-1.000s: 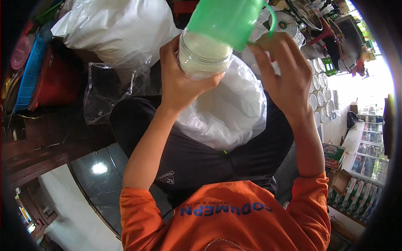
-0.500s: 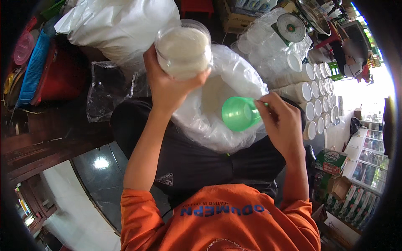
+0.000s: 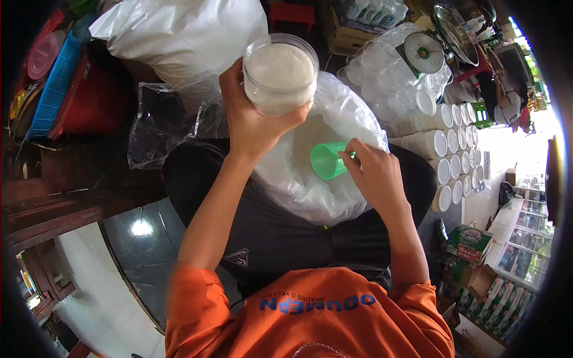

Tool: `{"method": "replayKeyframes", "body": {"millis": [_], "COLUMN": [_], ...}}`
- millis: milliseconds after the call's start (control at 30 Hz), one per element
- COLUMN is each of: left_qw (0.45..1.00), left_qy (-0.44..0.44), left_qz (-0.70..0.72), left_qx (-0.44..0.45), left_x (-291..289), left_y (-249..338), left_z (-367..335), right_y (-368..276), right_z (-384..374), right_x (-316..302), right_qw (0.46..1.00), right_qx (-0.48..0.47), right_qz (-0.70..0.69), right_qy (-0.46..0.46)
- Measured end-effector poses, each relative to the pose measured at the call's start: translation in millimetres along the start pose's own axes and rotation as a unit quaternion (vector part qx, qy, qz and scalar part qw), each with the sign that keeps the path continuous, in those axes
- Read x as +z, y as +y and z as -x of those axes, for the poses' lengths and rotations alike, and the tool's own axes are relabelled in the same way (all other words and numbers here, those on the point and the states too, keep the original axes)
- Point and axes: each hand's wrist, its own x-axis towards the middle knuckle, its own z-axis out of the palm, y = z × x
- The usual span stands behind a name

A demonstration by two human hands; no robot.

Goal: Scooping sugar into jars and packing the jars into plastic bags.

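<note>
My left hand [image 3: 256, 122] is wrapped round a clear plastic jar [image 3: 280, 71], held upright above the far left rim of an open bag. White grain or powder fills the jar nearly to its rim. By its handle, my right hand [image 3: 375, 173] grips a green plastic measuring cup [image 3: 328, 161] tilted on its side, its mouth turned left. The cup hangs over the opening of the translucent white plastic bag [image 3: 349, 116], which stands between my legs. Pale contents show inside the bag, partly behind the cup.
A large white sack [image 3: 185, 36] stands at the far left, near a blue basket [image 3: 55, 89] and a red tub [image 3: 89, 95]. To the right are rows of lidded tubs [image 3: 441, 140]. A dial scale [image 3: 424, 52] rests beyond, among clear plastic containers. A person [image 3: 507, 101] is at the far right.
The jar has moved right and tipped so its filled top faces me more. The green cup has shifted slightly left, with my right hand lower.
</note>
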Motion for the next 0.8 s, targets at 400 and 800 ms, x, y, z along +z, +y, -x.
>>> {"method": "replayKeyframes", "body": {"millis": [400,800], "left_qw": [0.999,0.998], "left_qy": [0.006,-0.002], "left_qz": [0.03,-0.03], "left_qx": [-0.018,0.047], "left_x": [0,1], "left_y": [3,4], "left_z": [5,-2], "right_y": [8,8], "right_z": [5,-2], "right_x": [16,20], "right_qw": [0.999,0.999], "right_qx": [0.017,0.029], "right_qz": [0.001,-0.011], "right_qy": [-0.032,-0.043]}}
